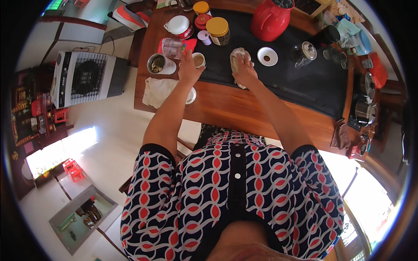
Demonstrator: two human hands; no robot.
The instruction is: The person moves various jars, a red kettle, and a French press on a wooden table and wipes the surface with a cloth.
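My left hand (pixel 190 69) is around the near side of a small white cup (pixel 199 60), thumb and fingers on either side of it. The cup's inside looks tan. Beneath my right hand (pixel 245 72) lies a crumpled, stained pale cloth (pixel 235 62), pressed on the black table mat (pixel 217 67). Right of it sits a white bowl (pixel 271 53) with brown at its centre. An open white canister (pixel 169 66) with dark and pale contents lies left of my left hand, near a red-and-clear plastic packet (pixel 169 48). My left forearm partly hides a white round lid (pixel 192 95).
Yellow-lidded jars (pixel 217 26), a red-and-white tub (pixel 179 26) and a red jug (pixel 271 19) stand at the back. Another pale cloth (pixel 158 91) lies at the wooden table's (pixel 228 101) left edge. Rightward are a glass pot (pixel 303 53), glasses and a metal pot (pixel 365 112).
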